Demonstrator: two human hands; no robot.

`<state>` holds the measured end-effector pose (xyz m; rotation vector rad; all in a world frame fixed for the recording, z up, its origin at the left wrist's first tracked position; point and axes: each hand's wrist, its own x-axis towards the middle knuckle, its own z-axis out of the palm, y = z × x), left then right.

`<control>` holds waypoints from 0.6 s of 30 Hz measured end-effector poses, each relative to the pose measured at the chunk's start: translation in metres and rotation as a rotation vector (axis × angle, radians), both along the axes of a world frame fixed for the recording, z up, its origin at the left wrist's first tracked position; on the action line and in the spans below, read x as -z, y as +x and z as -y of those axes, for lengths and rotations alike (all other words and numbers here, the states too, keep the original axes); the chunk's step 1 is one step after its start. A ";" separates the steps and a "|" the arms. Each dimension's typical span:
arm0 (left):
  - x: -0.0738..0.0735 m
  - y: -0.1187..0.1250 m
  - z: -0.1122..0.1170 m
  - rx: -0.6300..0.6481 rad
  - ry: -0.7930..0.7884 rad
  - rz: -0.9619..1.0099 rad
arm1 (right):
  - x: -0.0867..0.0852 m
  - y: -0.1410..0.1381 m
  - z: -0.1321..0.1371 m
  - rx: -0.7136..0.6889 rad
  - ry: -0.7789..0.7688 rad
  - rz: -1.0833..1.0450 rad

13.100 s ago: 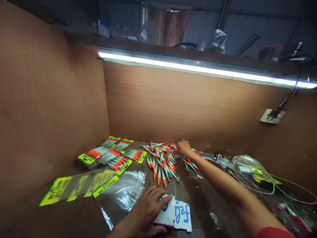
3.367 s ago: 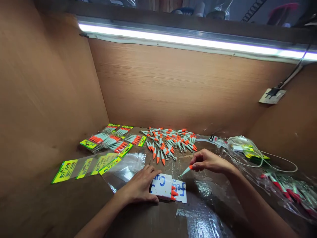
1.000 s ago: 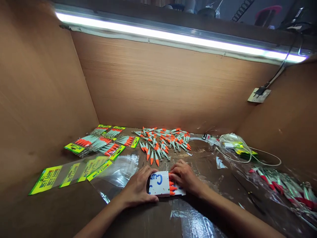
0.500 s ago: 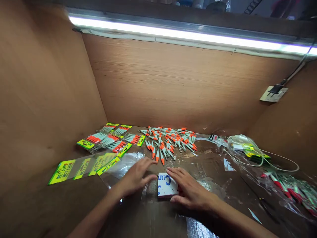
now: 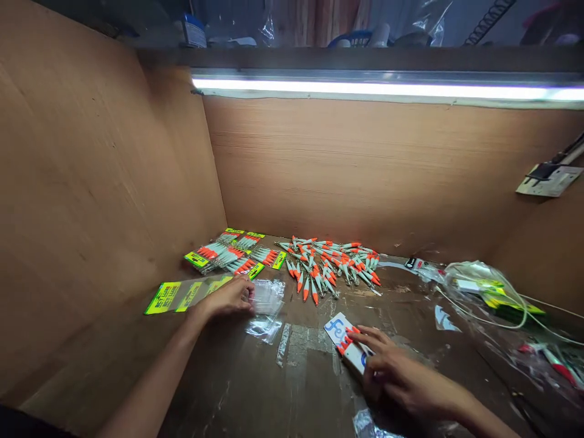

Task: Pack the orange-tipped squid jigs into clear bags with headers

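Nearest, the right hand (image 5: pixel 404 380) holds a white block (image 5: pixel 337 328) on the desk (image 5: pixel 292 389), with its fingers closed around the block's near end. Orange lure tips (image 5: pixel 345 340) stick out of the block. Farther left, the left hand (image 5: pixel 228 298) pinches a clear bag (image 5: pixel 267 301). Near the far wall lies a pile of loose lures (image 5: pixel 331 264).

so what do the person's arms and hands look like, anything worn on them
Both are bare. The left hand and right hand wear no gloves, and no ring, watch or bracelet shows. The forearms are uncovered down to the picture's edge, with no sleeve showing on them.
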<state>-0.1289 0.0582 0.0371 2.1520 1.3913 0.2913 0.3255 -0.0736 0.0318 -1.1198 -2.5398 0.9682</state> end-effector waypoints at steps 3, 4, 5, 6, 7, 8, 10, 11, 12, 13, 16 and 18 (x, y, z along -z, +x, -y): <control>-0.006 0.020 0.010 0.000 -0.012 0.133 | 0.024 0.006 0.016 0.177 0.025 -0.048; -0.006 0.029 0.014 -0.002 -0.017 0.173 | 0.032 0.006 0.018 0.246 0.046 -0.047; -0.006 0.039 0.017 -0.007 -0.022 0.212 | 0.039 0.005 0.019 0.320 0.070 -0.036; -0.005 0.049 0.020 -0.016 -0.027 0.248 | 0.045 0.005 0.019 0.392 0.092 -0.018; -0.003 0.060 0.021 -0.027 -0.033 0.280 | 0.050 0.004 0.018 0.454 0.107 -0.001; -0.001 0.070 0.022 -0.041 -0.038 0.307 | 0.054 0.004 0.016 0.496 0.111 0.014; 0.005 0.087 0.021 -0.074 -0.043 0.347 | 0.057 0.007 0.011 0.524 0.107 0.028; 0.009 0.093 0.020 -0.091 -0.041 0.359 | 0.056 0.009 0.008 0.528 0.108 0.028; 0.012 0.098 0.019 -0.109 -0.037 0.371 | 0.055 0.013 0.006 0.535 0.110 0.025; 0.014 0.102 0.018 -0.128 -0.034 0.383 | 0.053 0.017 0.004 0.544 0.113 0.018; 0.021 0.108 0.019 -0.175 -0.059 0.416 | 0.046 0.031 0.001 0.563 0.093 -0.050; 0.025 0.110 0.023 -0.182 -0.124 0.433 | 0.040 0.038 0.001 0.554 0.067 -0.122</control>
